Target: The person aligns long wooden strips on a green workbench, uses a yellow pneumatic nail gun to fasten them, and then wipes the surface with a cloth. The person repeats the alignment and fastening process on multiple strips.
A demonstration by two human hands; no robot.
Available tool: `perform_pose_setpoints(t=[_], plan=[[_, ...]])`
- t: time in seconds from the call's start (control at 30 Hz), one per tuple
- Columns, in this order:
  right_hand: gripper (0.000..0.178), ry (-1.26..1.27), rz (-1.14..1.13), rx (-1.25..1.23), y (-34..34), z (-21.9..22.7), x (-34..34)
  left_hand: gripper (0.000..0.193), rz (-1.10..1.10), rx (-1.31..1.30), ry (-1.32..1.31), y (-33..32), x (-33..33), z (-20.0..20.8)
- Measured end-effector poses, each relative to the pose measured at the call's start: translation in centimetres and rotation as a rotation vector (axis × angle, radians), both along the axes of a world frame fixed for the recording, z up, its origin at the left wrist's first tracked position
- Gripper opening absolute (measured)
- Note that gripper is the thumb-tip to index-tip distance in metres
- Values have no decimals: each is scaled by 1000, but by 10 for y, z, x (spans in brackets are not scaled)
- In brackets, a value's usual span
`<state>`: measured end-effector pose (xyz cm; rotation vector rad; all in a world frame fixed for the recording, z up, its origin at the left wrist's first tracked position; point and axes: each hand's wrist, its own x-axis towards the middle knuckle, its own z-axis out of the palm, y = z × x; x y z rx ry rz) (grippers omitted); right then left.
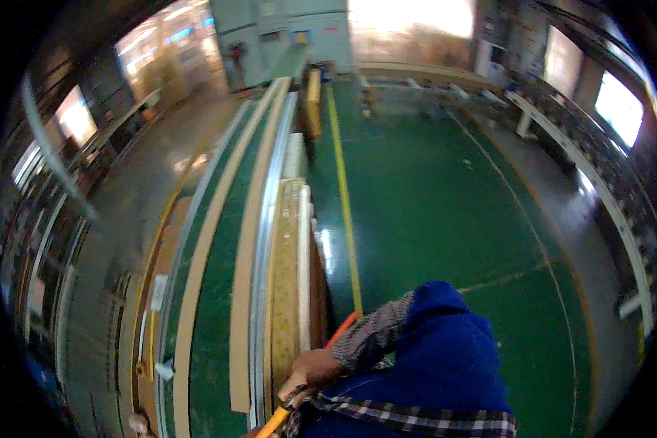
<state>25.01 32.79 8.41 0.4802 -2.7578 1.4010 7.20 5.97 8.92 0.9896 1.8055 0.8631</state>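
In the lower middle, my right hand (315, 366) reaches out of a checked sleeve. Its fingers are closed around a slim orange-yellow stick (273, 422). A red-orange length (342, 329) shows beyond the hand, apparently part of the same stick; its kind cannot be made out. Beside the stick, a sliver of skin at the bottom edge may be my left hand (250, 433), with its fingers hidden. Close to my right hand, a patterned yellowish panel (285, 292) and a white-edged board (304, 270) stand along the side of a long green-topped bench (215, 292).
Long tan strips (219, 212) and a silvery metal rail (266, 241) run along the bench. A tape roll (141, 369) lies at its left. A yellow line (341, 171) crosses the green floor (431, 197). Racks (584, 168) stand at the right.
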Motion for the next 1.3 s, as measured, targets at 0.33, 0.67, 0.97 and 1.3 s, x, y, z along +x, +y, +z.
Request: perform_pose_setpoints(t=[0.33,0.67,0.97,1.3], plan=[[23,-29,161,-50,-3,4,-23,36,168,6,-160,-22,15,-12],[20,54,154,-90,-2,-29,-25,41,218,310,-73,-41,27,-69],[33,-143,171,103,3,-28,-11,46,118,-13,-314,-21,45,-72],[19,-553,322,130,3,26,-28,54,18,-5,-376,32,41,-42]])
